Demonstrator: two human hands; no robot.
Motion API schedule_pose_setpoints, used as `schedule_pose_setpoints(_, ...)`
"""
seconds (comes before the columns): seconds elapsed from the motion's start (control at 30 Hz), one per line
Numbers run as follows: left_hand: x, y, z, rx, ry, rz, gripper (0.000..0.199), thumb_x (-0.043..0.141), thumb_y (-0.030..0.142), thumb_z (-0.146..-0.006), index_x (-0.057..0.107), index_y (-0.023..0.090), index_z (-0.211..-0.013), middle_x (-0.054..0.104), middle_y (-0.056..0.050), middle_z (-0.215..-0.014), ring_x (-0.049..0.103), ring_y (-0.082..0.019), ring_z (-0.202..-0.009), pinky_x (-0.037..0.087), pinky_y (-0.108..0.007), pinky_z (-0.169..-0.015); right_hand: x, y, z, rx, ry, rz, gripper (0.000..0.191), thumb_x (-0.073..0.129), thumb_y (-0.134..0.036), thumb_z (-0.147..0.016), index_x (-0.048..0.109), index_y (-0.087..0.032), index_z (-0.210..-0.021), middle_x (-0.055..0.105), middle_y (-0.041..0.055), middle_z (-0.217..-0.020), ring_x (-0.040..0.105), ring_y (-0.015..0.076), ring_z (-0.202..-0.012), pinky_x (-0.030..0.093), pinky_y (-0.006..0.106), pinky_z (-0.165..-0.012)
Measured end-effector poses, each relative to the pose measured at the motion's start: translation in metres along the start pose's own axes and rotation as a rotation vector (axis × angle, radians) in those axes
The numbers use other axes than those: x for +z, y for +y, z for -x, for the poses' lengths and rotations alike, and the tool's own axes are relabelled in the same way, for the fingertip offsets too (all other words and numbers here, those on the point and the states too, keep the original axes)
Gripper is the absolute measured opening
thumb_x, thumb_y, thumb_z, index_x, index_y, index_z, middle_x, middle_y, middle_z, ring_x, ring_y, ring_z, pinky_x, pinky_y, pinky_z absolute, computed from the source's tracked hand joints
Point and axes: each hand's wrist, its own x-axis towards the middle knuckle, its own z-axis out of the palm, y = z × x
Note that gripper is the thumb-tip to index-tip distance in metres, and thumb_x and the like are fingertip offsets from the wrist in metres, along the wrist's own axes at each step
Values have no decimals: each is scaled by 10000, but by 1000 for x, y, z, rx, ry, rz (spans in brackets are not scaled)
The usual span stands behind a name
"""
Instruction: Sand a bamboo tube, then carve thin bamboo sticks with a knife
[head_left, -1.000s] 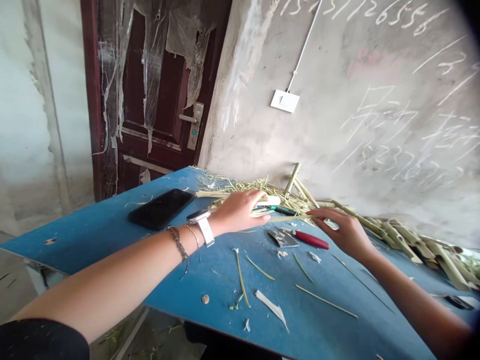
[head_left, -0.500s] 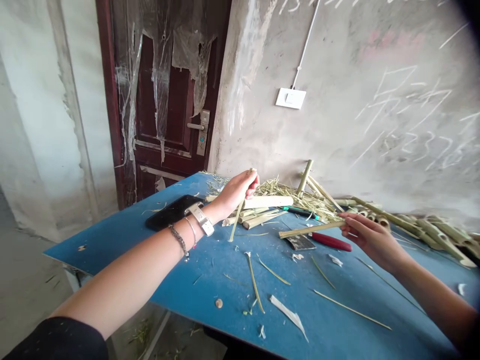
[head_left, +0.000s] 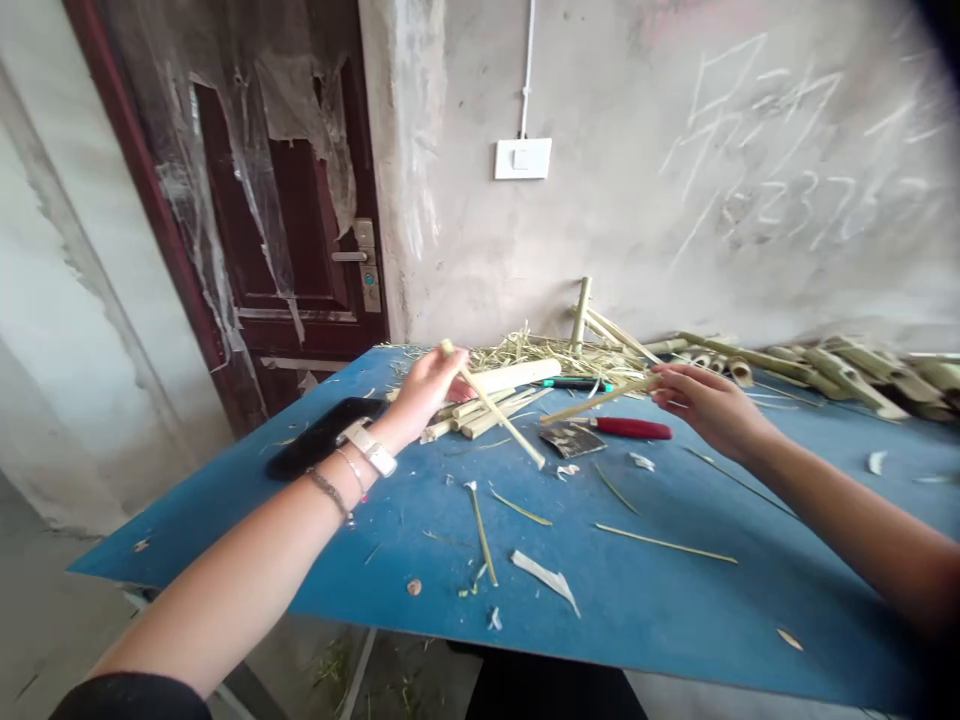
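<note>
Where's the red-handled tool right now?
In the head view, the red-handled tool lies on the blue table, just below and left of the right hand, beside a dark scrap.

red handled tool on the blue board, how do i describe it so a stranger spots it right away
Start at the blue board under the person's arms. Just below the right hand lies a short tool with a glossy red handle, the only bright red thing there, beside a dark flat scrap.

Soft, even light on my feed, shadows faint; dark vignette in the upper right corner, lens bowing the dark red door (head_left: 292,230) at left, bamboo sticks (head_left: 495,405) slightly soft.
</note>
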Motion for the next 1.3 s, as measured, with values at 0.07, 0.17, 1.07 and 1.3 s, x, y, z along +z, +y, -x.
schedule_pose_setpoints(0.07, 1, -1, 0, -20, -25, 70, 131, 533, 316, -819, 492, 195, -850, 578, -18, -854, 609, -85, -686, 508, -208, -609, -2, -2, -1, -5, -44, 37, 257, 660, -375, -682, 629, -225, -888, 647, 19, -818, 584, 123, -676, 519, 302, -732)
schedule_pose_setpoints(0.17, 3, -2, 1, -37, -124, 77, 98, 571, 280, -789, 548, 196, -833, 615, -22, -910, 638, -127, -855, 523, -212, -655, -5, -1, -4, -40, -89, 277, 369, 566, -378, -748, 577, -199, -1071, 645, 79, -978, 617, 192, -819, 498, 402, -810)
schedule_pose_setpoints(1.07, 25, -22, 22, 40, -641, -828, 166, 281, 327, -907, 369, 190, -871, 504, 35, -629, 440, -97, -543, 356, -260, -575, 32, 6, 20, -521, -210, 1020, 269, 353, -289, -871, 489, -181, -1076, 646, 50, -748, 586, 204, -655, 432, 318, -612)
schedule_pose_setpoints(1.3, 35, -19, 27, -54, -578, -733, 199, 318, 367, -896, 386, 185, -855, 463, 49, -571, 396, -87, -488, 312, -249, -512, 32, -11, 22, -526, 8, 765, 207, 379, -303, -867, 542, -215, -958, 615, 29, -755, 550, 163, -619, 409, 273, -562)
